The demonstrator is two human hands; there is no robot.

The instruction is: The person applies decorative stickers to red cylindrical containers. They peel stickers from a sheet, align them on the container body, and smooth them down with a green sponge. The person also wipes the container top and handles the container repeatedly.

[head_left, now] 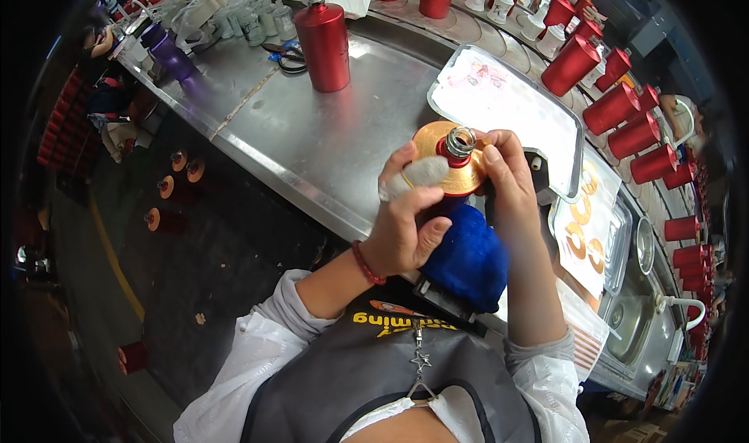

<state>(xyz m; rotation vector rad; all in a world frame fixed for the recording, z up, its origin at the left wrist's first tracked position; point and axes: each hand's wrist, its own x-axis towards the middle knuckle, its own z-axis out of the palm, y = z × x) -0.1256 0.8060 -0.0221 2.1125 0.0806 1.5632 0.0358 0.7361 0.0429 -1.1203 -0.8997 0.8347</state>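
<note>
A red bottle with a gold ring-shaped covering (466,180) round its shoulder and a bare glass neck (460,140) is tilted up in front of me. My left hand (406,220) is closed about its left side, the thumb standing apart. A greyish-white pad (425,174), seemingly wrapped on a finger with a thin band, lies against the gold surface. With bent fingers my right hand (509,170) grips the right edge of the gold shoulder. Below the bottle is a blue cloth (466,259) on a dark support; the bottle's lower body is mostly hidden.
Another red bottle (323,49) stands on the metal table by black scissors (292,60). A white-lined tray (499,92) lies beyond my hands. Gold rings lie on a sheet (579,236) at right, near a sink (626,326). Red bottles (633,136) line a curved conveyor.
</note>
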